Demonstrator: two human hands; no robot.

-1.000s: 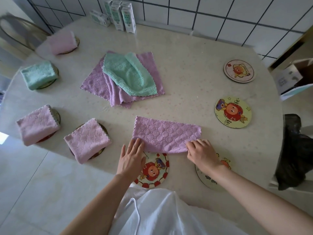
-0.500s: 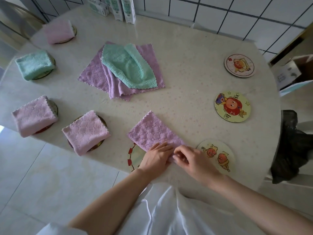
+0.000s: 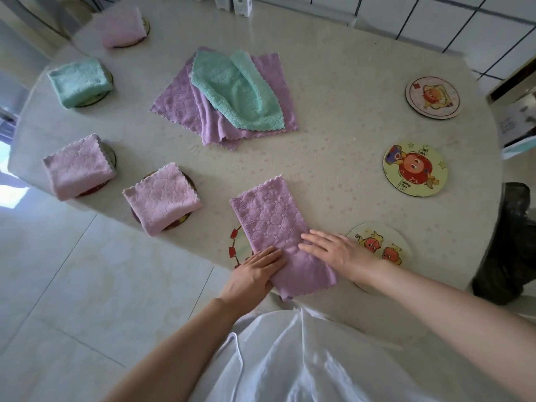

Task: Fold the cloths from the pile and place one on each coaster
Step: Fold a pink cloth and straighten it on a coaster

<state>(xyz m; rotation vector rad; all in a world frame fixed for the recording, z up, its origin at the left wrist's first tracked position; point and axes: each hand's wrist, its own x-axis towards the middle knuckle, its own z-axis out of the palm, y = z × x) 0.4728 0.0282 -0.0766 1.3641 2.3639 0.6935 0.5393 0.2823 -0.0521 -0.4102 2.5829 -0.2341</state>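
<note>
A folded purple cloth (image 3: pixel 275 227) lies at the table's near edge, partly covering a red-rimmed coaster (image 3: pixel 238 249). My left hand (image 3: pixel 255 274) rests flat against its left side, fingers straight. On its right edge my right hand (image 3: pixel 336 252) presses with flat fingers, over part of another coaster (image 3: pixel 383 245). The pile (image 3: pixel 229 94) of purple cloths with a green one on top sits mid-table. Several folded cloths cover coasters at the left: pink (image 3: pixel 161 198), pink (image 3: pixel 78 166), green (image 3: pixel 78 82), pink (image 3: pixel 121 27).
Two bare cartoon coasters lie at the right: one (image 3: pixel 414 168) and one farther back (image 3: pixel 433 97). Cartons (image 3: pixel 232 2) stand by the tiled wall. A dark bag (image 3: pixel 510 242) hangs off the table's right edge. Floor tiles show at the left.
The purple cloth went from a wide strip to a narrower folded shape. Both hands met at its near edge, then spread to flatten its two sides.
</note>
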